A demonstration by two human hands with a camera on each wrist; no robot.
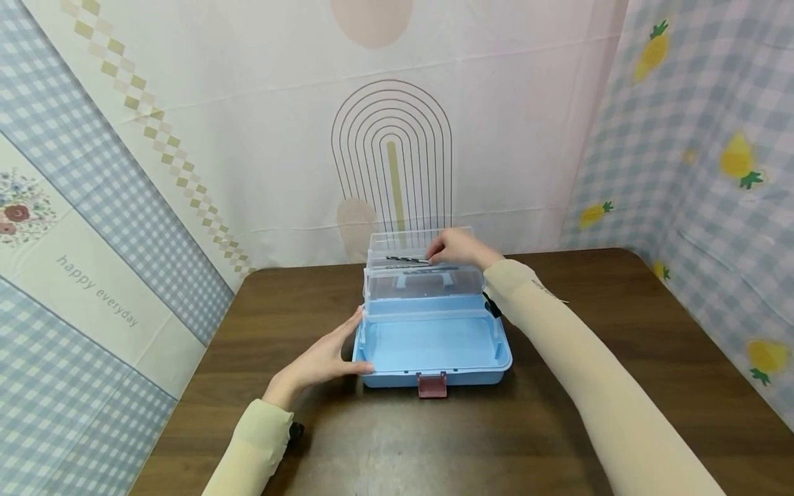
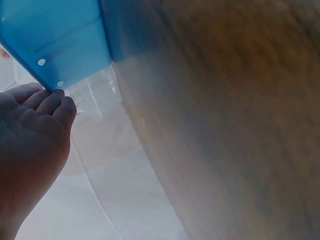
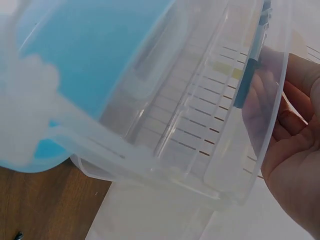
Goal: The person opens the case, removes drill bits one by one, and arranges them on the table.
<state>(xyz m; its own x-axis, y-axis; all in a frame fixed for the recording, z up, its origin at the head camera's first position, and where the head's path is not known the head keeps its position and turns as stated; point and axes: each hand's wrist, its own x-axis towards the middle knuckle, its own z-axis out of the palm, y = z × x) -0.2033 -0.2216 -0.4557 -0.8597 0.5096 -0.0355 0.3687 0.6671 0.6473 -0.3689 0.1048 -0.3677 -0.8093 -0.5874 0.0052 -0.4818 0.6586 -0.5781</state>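
A light blue toolbox [image 1: 434, 344] with a dark red latch [image 1: 432, 386] stands on the table with its clear lid and trays [image 1: 424, 282] raised at the back. High over those trays my right hand [image 1: 457, 246] pinches a drill bit [image 1: 406, 260] by its silver end, with the dark spiral pointing left. The right wrist view shows the drill bit [image 3: 246, 82] through the clear plastic. My left hand [image 1: 322, 358] rests at the box's left side, thumb on the front rim. In the left wrist view its fingertips touch the blue wall [image 2: 75, 45].
The brown wooden table [image 1: 298, 296] reaches back to a patterned cloth [image 1: 279, 172]. Behind my right sleeve [image 1: 558, 331] a thin item [image 1: 563, 301] shows. A small dark thing [image 3: 19, 235] lies on the table in the right wrist view.
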